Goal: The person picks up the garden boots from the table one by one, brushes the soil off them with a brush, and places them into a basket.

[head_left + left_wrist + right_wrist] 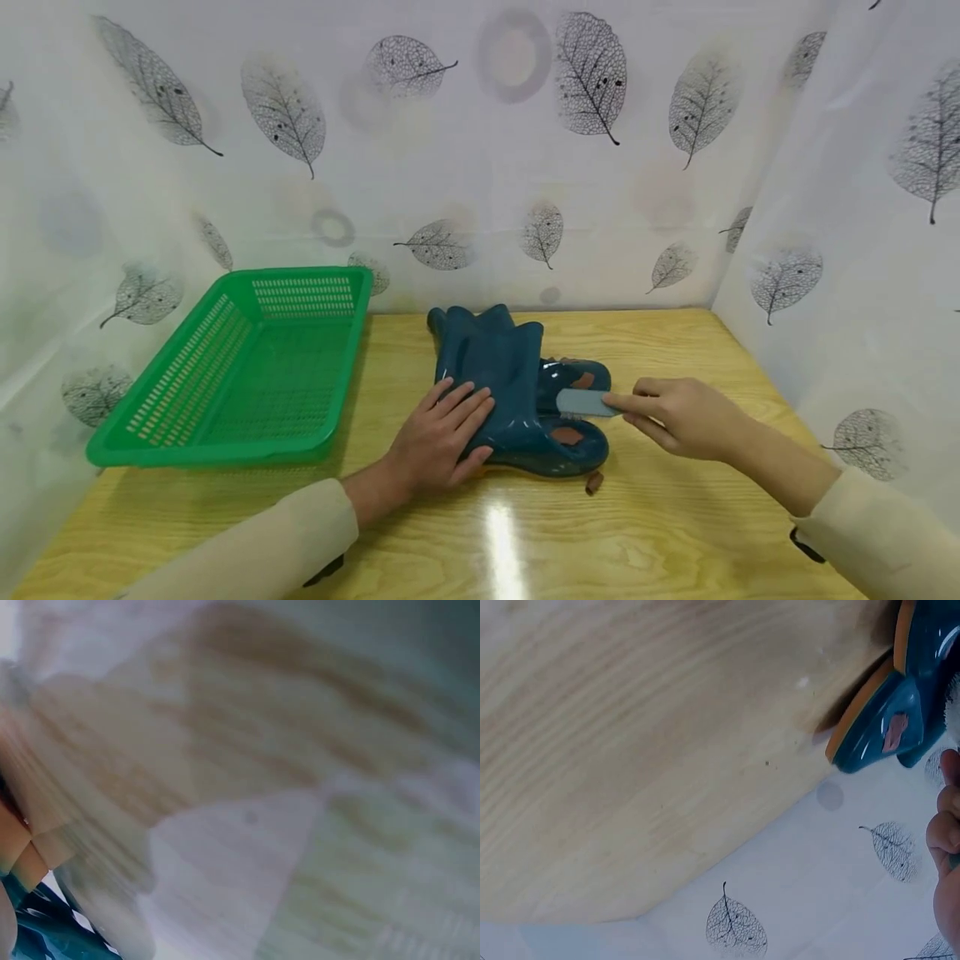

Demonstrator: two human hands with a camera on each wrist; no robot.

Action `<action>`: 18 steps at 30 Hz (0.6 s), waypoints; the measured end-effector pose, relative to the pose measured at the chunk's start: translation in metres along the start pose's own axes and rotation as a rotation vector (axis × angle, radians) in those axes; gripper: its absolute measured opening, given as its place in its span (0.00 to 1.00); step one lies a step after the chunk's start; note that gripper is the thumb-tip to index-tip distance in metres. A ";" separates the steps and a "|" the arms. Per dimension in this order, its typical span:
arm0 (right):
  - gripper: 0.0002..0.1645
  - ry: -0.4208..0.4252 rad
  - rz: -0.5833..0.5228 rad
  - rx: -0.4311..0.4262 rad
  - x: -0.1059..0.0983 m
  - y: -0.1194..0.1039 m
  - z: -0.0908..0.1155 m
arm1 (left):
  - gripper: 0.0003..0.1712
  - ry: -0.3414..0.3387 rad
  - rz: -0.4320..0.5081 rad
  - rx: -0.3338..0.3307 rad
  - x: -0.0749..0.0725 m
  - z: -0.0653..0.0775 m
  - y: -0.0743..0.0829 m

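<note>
A pair of glossy dark teal rubber boots [491, 367] lies on the wooden table, shafts to the left and toes to the right. Brown patches [567, 435] mark the toes, and the right wrist view shows an orange-brown sole edge [859, 712]. My left hand [442, 437] rests on the shafts with its fingers extended. In my right hand [686, 417] is a grey-blue brush [585, 402], pinched at its right end and held over the toes. White bristles [952, 712] peek in at the edge of the right wrist view. The left wrist view is mostly blurred.
To the left stands a green plastic basket [341, 417] with slotted walls. A small brown lump [594, 482] lies on the table [645, 533] in front of the toes. Leaf-patterned white sheeting [480, 167] encloses the back and sides.
</note>
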State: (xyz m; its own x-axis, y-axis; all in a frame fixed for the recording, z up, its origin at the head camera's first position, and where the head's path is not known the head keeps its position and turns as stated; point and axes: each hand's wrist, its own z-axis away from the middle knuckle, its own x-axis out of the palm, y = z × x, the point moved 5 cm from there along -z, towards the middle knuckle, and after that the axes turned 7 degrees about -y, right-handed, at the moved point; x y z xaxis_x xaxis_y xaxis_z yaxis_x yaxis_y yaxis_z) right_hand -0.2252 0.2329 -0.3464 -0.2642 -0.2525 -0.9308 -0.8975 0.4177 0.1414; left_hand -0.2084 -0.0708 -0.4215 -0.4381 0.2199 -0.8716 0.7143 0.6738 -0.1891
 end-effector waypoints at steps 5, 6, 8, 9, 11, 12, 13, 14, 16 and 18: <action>0.20 -0.005 -0.018 -0.013 0.006 -0.007 0.004 | 0.39 -0.040 0.017 -0.020 -0.001 0.000 -0.002; 0.20 -0.003 -0.017 -0.007 0.007 -0.007 0.005 | 0.39 -0.047 0.017 -0.019 -0.002 0.000 -0.003; 0.22 -0.001 -0.013 -0.001 0.007 -0.007 0.007 | 0.40 -0.060 0.025 -0.017 -0.006 -0.001 -0.003; 0.23 0.000 -0.012 -0.001 0.008 -0.007 0.008 | 0.40 -0.064 0.034 -0.019 -0.010 -0.001 -0.003; 0.24 0.001 -0.009 -0.005 0.008 -0.006 0.009 | 0.40 -0.065 0.048 -0.046 -0.018 -0.005 -0.006; 0.25 0.004 -0.007 -0.005 0.009 -0.006 0.009 | 0.39 -0.064 0.052 -0.070 -0.023 -0.008 -0.009; 0.24 0.005 -0.004 -0.003 0.009 -0.006 0.009 | 0.38 -0.065 0.059 -0.103 -0.028 -0.012 -0.011; 0.24 0.007 -0.004 -0.001 0.008 -0.005 0.009 | 0.37 -0.071 0.057 -0.146 -0.031 -0.016 -0.015; 0.25 0.010 0.004 0.007 0.008 -0.005 0.010 | 0.37 -0.114 0.041 -0.255 -0.036 -0.024 -0.023; 0.27 0.011 0.006 0.013 0.008 -0.005 0.011 | 0.39 -0.192 0.023 -0.376 -0.035 -0.029 -0.031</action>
State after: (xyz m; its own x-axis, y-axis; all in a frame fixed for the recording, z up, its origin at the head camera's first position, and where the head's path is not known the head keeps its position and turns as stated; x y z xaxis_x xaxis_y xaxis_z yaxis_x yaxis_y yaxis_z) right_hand -0.2188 0.2383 -0.3579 -0.2736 -0.2593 -0.9262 -0.8912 0.4306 0.1427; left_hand -0.2311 -0.0789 -0.3719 -0.2889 0.1267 -0.9489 0.4580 0.8887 -0.0208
